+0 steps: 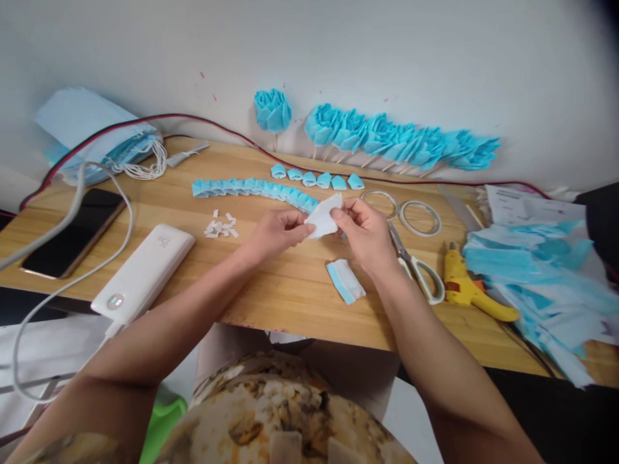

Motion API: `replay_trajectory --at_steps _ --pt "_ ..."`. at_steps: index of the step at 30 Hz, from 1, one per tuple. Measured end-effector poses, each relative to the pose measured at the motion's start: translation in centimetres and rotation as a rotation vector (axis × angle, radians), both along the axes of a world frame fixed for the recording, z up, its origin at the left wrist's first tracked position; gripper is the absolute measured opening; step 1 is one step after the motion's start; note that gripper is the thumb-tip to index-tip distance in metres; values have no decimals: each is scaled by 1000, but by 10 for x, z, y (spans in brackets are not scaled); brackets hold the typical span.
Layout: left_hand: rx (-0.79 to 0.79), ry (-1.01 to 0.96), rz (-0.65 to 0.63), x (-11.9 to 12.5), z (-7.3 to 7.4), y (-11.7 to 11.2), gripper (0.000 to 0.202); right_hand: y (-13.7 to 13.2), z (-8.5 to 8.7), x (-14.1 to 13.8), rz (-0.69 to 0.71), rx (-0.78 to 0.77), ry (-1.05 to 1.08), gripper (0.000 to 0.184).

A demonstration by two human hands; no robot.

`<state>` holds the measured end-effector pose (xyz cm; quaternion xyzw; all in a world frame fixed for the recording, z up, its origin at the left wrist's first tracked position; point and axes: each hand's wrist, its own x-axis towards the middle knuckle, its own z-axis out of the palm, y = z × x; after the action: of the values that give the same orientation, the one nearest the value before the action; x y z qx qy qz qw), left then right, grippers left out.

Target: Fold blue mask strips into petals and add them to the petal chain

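A small white piece of fabric (324, 216) is stretched between my two hands above the table. My left hand (280, 233) pinches its lower left edge. With thumb and fingers closed, my right hand (360, 229) grips its upper right edge. Just behind them runs a curved row of folded blue petals (251, 187). Several separate blue petals (324, 181) lie further back. Below my right hand rests a blue-and-white fabric piece (346, 281). Scissors (418, 267) with white handles lie right of that hand, partly hidden by it.
Blue fabric flowers on sticks (382, 135) lean along the wall. A yellow glue gun (464, 287), tape rolls (420, 218) and blue scraps (536, 270) lie right. Left are white bits (221, 227), a power bank (145, 274), a phone (75, 232) and stacked masks (97, 129). A cable crosses behind.
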<state>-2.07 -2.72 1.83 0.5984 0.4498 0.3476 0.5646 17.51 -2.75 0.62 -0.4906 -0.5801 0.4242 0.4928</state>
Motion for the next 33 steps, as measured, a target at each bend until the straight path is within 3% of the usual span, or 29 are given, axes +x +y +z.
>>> replay_trajectory --at_steps 3,5,7,9,12,14,16,18,22,24,30,33 --pt "16 -11 -1 0 0 0 30 2 1 2 -7 6 3 19" --pt "79 -26 75 -2 -2 1 19 4 1 4 -17 -10 49 24" --pt "268 22 211 -3 -5 2 10 6 1 5 -45 -47 105 33" --pt "554 159 297 -3 -8 2 20 6 2 5 -77 -88 130 41" --pt "890 352 246 -1 -11 1 33 3 3 1 -80 -140 134 46" --pt "949 382 180 1 -12 0 32 -1 4 -2 -54 -176 156 45" --pt "912 337 143 2 -12 -1 18 -3 4 -5 -19 -214 181 41" --pt "773 230 144 2 -12 0 9 -3 4 -5 8 -238 195 37" --pt "284 -91 165 -1 -9 1 23 0 4 1 -52 -150 185 29" --pt "113 -206 147 -2 -7 2 27 0 4 3 -85 -64 159 27" --pt "-31 -289 120 -2 -2 1 30 -6 4 -1 64 -12 68 31" --pt "-41 -272 78 -2 -2 1 29 -7 3 -4 47 4 17 22"
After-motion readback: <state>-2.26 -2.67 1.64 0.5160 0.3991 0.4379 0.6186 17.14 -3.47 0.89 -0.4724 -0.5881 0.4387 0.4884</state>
